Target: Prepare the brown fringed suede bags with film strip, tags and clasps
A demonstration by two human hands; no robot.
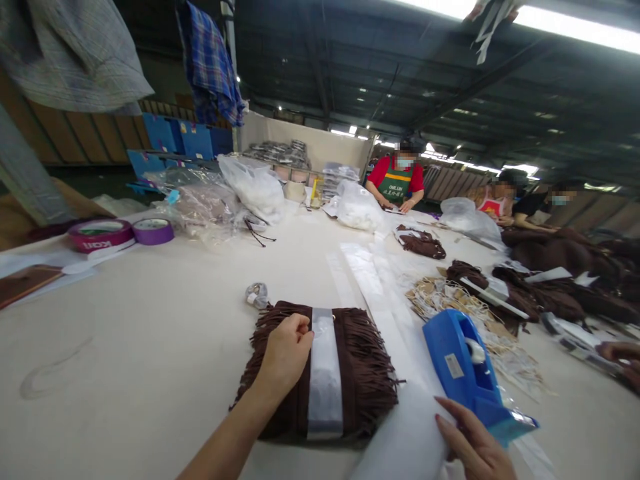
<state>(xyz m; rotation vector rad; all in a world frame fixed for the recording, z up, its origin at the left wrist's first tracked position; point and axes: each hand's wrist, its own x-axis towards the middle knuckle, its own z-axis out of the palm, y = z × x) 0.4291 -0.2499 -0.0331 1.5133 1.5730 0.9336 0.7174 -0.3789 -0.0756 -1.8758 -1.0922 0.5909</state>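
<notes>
A dark brown fringed bag [363,360] lies flat on the table in front of me, with a pale translucent strip [325,393] running across its middle. My left hand [287,350] rests on the bag with its fingers curled closed at the strip's left edge; whatever they may pinch is hidden. At the lower right, my right hand [473,437] grips the edge of a white translucent sheet [405,433] between thumb and fingers. Just beyond that hand stands a blue tape dispenser [455,360].
A small clear tape roll [257,295] sits behind the bag. Purple tape rolls [153,231] and a phone [27,283] lie at left. Brown cord handles [465,313] and dark fringed pieces [545,293] spread at right. Co-workers [397,180] stand across the table.
</notes>
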